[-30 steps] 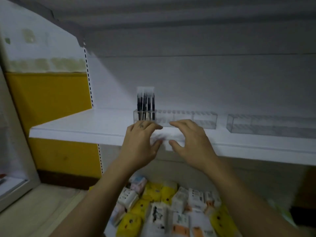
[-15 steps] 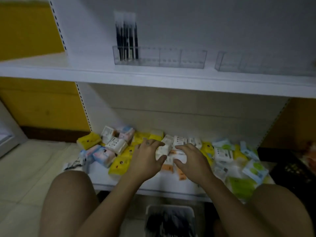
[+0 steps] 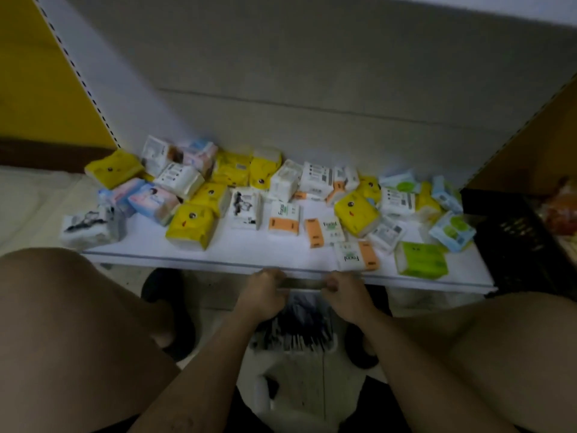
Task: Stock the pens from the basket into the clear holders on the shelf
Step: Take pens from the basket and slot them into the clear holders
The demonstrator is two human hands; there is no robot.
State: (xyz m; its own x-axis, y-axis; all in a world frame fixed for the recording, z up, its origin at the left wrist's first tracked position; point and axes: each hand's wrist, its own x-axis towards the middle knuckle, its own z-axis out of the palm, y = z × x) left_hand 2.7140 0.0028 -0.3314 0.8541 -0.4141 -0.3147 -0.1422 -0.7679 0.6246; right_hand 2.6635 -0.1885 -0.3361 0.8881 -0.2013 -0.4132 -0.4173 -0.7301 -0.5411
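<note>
A small white basket (image 3: 293,346) full of dark pens (image 3: 299,328) stands on the floor between my knees, below the front edge of the low shelf (image 3: 237,250). My left hand (image 3: 265,296) and my right hand (image 3: 345,300) sit side by side at the basket's far end, backs up. Their fingers curl downward, and the fingertips are hidden. A dull strip runs between the two hands; I cannot tell whether it is the basket's rim or something held. The clear holders are out of view.
Several tissue packs (image 3: 190,226) in yellow, white, orange and green lie scattered on the low shelf. A black crate (image 3: 515,242) stands at the right. My bare knees flank the basket, and a dark slipper (image 3: 162,289) rests on the floor.
My view has dropped from the upper shelf with the holders to the floor. Both hands came down from the shelf edge, past the tissue packs, to the basket, and their fingers have curled.
</note>
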